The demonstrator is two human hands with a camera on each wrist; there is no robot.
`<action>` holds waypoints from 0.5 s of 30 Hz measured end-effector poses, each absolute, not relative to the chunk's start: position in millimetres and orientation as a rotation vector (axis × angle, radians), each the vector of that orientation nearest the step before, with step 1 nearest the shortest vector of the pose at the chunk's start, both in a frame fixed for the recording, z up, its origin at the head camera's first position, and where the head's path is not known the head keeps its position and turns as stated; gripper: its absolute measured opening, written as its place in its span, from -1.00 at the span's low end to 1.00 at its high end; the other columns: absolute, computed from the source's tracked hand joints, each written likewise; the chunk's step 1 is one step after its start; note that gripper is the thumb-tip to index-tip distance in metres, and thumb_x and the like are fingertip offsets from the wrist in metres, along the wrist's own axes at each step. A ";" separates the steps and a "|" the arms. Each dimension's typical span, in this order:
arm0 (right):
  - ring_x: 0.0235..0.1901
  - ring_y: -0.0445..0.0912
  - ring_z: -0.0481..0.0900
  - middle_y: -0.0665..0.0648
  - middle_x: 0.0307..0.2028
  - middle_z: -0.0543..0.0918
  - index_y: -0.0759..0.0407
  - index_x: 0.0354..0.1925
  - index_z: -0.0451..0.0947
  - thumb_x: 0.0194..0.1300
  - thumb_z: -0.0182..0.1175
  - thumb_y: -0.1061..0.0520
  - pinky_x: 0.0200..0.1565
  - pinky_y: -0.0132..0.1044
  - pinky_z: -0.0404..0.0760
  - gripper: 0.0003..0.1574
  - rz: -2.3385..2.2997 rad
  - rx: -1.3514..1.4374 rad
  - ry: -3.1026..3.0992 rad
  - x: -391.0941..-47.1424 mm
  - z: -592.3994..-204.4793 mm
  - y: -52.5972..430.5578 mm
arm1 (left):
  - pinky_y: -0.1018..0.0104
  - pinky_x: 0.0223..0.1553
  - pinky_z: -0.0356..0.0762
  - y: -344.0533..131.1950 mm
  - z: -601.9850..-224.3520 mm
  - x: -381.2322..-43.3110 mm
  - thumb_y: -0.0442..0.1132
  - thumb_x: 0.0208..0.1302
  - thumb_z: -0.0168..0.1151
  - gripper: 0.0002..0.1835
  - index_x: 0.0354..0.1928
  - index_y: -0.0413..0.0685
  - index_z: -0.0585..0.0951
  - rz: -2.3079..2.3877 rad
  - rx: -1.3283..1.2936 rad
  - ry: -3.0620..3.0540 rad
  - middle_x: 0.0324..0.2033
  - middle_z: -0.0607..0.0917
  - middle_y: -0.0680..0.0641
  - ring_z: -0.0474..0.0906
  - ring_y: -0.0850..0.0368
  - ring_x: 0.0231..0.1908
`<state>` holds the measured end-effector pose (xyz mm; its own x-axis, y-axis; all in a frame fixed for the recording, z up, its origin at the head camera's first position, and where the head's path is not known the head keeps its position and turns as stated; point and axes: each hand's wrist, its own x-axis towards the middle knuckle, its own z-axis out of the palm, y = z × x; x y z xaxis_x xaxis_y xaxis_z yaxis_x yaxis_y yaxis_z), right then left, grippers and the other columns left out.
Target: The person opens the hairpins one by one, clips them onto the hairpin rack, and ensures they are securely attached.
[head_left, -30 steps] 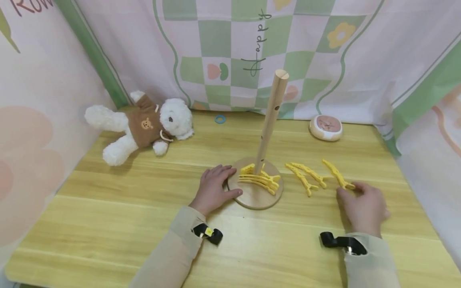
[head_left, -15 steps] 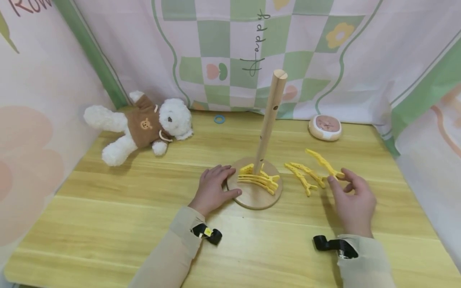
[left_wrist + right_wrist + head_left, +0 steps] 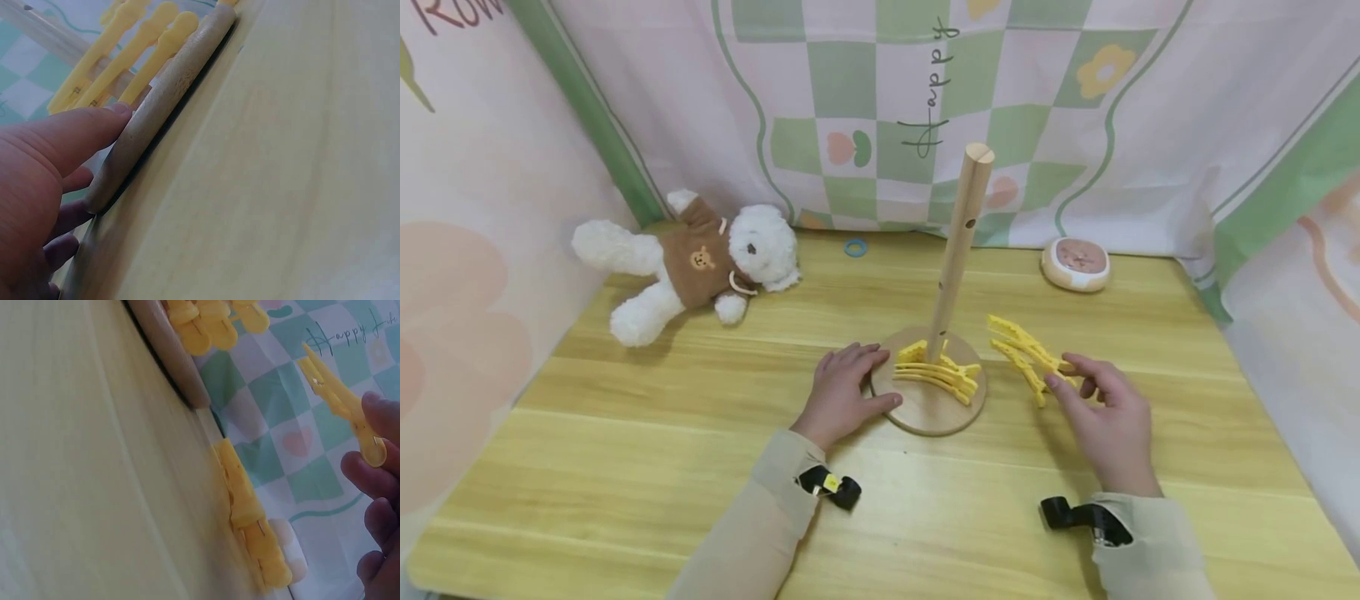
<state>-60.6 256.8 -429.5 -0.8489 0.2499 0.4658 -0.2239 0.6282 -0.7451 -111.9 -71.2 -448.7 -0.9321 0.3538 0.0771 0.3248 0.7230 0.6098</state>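
Note:
My left hand (image 3: 844, 396) rests at the left edge of a round wooden base (image 3: 932, 419), its thumb and straight fingers spread along the rim. A wooden pole (image 3: 956, 250) with small dark holes rises from the base. Several yellow hair clips (image 3: 934, 377) lie on the base around the pole's foot. My right hand (image 3: 1108, 425) pinches another yellow hair clip (image 3: 337, 394) by its handle end between thumb and fingers, its long toothed end pointing away and up in the right wrist view. Below it, yellow hair clips (image 3: 1017, 365) lie on the table right of the base, partly overlapped by the held one.
A white plush bear (image 3: 696, 262) in a brown top lies at the back left. A blue ring (image 3: 855, 247) and a small pink-faced clock-like object (image 3: 1076, 264) are near the back edge. A patterned curtain (image 3: 842, 75) hangs behind the wooden table (image 3: 625, 458).
My right hand has picked a yellow hair clip up from the table at the right and carried it left, over the other loose clips. My left hand has stayed at the base.

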 end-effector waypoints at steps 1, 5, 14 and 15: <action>-0.41 -0.25 0.36 -0.14 -0.40 0.56 0.25 -0.04 0.71 0.15 0.47 0.30 -0.40 -0.50 0.31 -0.64 1.170 -0.014 -2.322 -59.7 -428.5 255.4 | -0.17 0.49 -0.19 -71.3 -449.0 -112.1 0.17 0.18 0.42 -0.19 0.41 0.00 0.44 1.005 0.567 2.876 0.41 0.41 -0.10 0.17 -0.16 0.46; -0.43 -0.24 0.35 -0.05 -0.45 0.49 0.21 -0.07 0.73 0.14 0.48 0.29 -0.59 -0.50 0.26 -0.66 1.172 0.003 -2.377 -56.6 -426.1 251.0 | -0.18 0.49 -0.19 -71.3 -450.3 -112.9 0.16 0.18 0.42 -0.19 0.41 0.00 0.44 1.013 0.568 2.875 0.41 0.42 -0.10 0.17 -0.16 0.46; -0.45 -0.25 0.33 0.00 -0.46 0.52 0.18 -0.12 0.74 0.10 0.49 0.31 -0.60 -0.40 0.22 -0.68 1.153 0.190 -2.399 -56.1 -427.7 239.3 | -0.18 0.49 -0.20 -71.1 -449.4 -112.9 0.16 0.18 0.42 -0.19 0.41 0.01 0.43 1.007 0.561 2.869 0.41 0.41 -0.10 0.16 -0.16 0.47; -0.44 -0.24 0.34 0.02 -0.44 0.56 0.19 -0.12 0.74 0.08 0.50 0.33 -0.59 -0.41 0.23 -0.66 1.147 0.214 -2.391 -57.4 -429.1 236.3 | -0.18 0.49 -0.20 -71.3 -449.2 -112.7 0.16 0.18 0.42 -0.19 0.42 0.01 0.43 1.005 0.561 2.868 0.41 0.41 -0.10 0.16 -0.16 0.47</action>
